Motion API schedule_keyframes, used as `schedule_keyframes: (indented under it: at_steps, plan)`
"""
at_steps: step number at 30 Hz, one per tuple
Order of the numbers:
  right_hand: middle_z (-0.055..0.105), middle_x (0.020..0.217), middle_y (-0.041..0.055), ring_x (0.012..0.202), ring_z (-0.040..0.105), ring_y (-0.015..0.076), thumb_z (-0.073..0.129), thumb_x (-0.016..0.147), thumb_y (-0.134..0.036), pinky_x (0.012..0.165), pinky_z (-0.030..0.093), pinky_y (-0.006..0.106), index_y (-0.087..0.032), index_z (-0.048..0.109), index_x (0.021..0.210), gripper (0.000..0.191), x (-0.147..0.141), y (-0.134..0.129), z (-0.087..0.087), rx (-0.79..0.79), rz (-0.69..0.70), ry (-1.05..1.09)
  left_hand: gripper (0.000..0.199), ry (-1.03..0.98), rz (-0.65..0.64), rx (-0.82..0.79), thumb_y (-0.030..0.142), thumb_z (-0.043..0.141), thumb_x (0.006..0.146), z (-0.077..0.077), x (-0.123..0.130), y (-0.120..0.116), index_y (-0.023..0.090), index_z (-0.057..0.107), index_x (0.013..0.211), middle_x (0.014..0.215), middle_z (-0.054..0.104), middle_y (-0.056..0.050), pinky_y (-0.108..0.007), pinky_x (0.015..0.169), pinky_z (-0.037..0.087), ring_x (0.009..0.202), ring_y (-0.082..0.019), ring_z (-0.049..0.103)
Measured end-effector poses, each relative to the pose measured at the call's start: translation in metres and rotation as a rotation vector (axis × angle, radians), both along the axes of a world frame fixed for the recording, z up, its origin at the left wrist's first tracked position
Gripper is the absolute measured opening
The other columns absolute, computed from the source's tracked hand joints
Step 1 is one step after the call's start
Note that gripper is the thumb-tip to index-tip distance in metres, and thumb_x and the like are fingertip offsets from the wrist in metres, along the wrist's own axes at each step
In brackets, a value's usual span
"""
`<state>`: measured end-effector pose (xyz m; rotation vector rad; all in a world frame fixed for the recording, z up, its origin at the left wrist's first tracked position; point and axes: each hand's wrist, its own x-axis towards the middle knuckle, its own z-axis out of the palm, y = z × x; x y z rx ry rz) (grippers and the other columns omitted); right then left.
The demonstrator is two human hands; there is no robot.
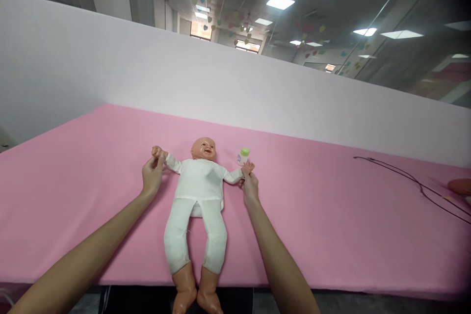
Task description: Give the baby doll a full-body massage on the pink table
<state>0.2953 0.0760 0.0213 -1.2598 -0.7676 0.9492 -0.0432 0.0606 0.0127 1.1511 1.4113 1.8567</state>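
A baby doll (pixel 200 181) with a white cloth body lies on its back, its head toward the wall and its feet past the table's front edge. Both doll arms are spread out sideways. My left hand (pixel 151 176) is closed around the doll's wrist on the left side. On the other side, my right hand (pixel 250 186) grips the doll's other wrist, leaving the small plastic hand showing above my fingers. Just behind that plastic hand stands a small white bottle (pixel 242 158) with a green cap.
Pink cloth (pixel 312 216) covers the table. A white partition (pixel 257 93) rises along its back edge, with glass above. Dark thin cables (pixel 408 175) lie at the right, near a partly visible brownish object (pixel 459 186) at the frame's edge.
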Motion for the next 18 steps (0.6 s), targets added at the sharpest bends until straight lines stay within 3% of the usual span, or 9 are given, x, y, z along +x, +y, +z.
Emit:
schedule_keyframes:
  at_steps: [3,5,8,11,14,18]
  plan:
    - [0.062,0.066,-0.0026,0.059,0.054,0.0148,0.088,0.068,-0.06,0.054,0.045,0.027,-0.02,0.072,0.09,0.048,0.001,-0.002,0.004,0.086,0.071,-0.022,0.04,0.068,-0.009,0.012,0.058,0.069,0.093,0.002,-0.001,-0.001,0.018,0.072,0.086,0.082,0.07,-0.005,-0.03,0.069,0.053,0.076,-0.02,0.065]
    - [0.074,0.088,0.0045,0.079,0.066,0.0208,0.085,0.075,-0.055,0.07,0.053,0.032,-0.02,0.077,0.102,0.045,-0.004,-0.009,0.011,0.222,0.18,-0.166,0.033,0.234,-0.067,0.096,0.051,0.07,0.095,0.005,0.003,-0.005,0.019,0.076,0.096,0.093,0.075,-0.006,-0.032,0.075,0.055,0.082,-0.021,0.068]
    - [0.077,0.119,0.0088,0.109,0.068,0.0284,0.08,0.085,-0.044,0.094,0.054,0.041,-0.024,0.08,0.114,0.035,-0.017,-0.022,0.02,0.396,0.459,-0.529,0.024,0.603,-0.234,0.3,0.04,0.071,0.096,0.007,0.012,-0.013,0.024,0.08,0.11,0.114,0.078,-0.008,-0.038,0.09,0.056,0.102,-0.025,0.07]
    - [0.076,0.124,0.0072,0.114,0.066,0.0301,0.072,0.091,-0.034,0.1,0.051,0.045,-0.029,0.081,0.115,0.025,-0.026,-0.033,0.021,0.476,0.627,-0.916,0.022,0.856,-0.368,0.444,0.033,0.07,0.097,0.004,0.016,-0.017,0.028,0.08,0.115,0.119,0.077,-0.009,-0.043,0.096,0.056,0.11,-0.027,0.07]
    - [0.077,0.123,0.0079,0.112,0.067,0.0309,0.068,0.094,-0.032,0.095,0.052,0.045,-0.029,0.081,0.116,0.026,-0.029,-0.036,0.019,0.48,0.558,-1.034,0.023,0.853,-0.364,0.428,0.032,0.07,0.096,0.0,0.018,-0.017,0.028,0.08,0.117,0.12,0.077,-0.009,-0.045,0.098,0.055,0.112,-0.027,0.069]
    - [0.077,0.118,0.0076,0.103,0.069,0.0276,0.073,0.09,-0.043,0.09,0.055,0.039,-0.025,0.078,0.124,0.039,-0.028,-0.029,0.015,0.396,0.353,-0.719,0.026,0.518,-0.205,0.233,0.042,0.068,0.098,-0.001,0.019,-0.013,0.024,0.078,0.113,0.115,0.078,-0.009,-0.038,0.087,0.056,0.104,-0.026,0.069]
